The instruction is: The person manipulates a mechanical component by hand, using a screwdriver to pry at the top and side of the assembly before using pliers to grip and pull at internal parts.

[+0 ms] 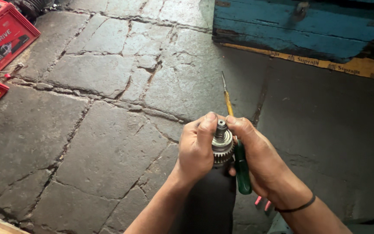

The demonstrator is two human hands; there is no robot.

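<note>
One geared metal part (pixel 222 143) with a toothed ring and a short shaft stands between two hands. The left hand (pixel 195 149) is clamped around it; the right hand (pixel 256 154) touches its top and grips one green-handled screwdriver (pixel 238 149). Two red boxes (pixel 3 32) lie far left of it.

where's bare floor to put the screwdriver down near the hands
The widest bare patch is the stone floor left of the left hand, short of the red boxes. A smooth dark stretch lies right of the right hand, below the blue wooden box. It is crowded between the hands, around the geared part and screwdriver.
</note>
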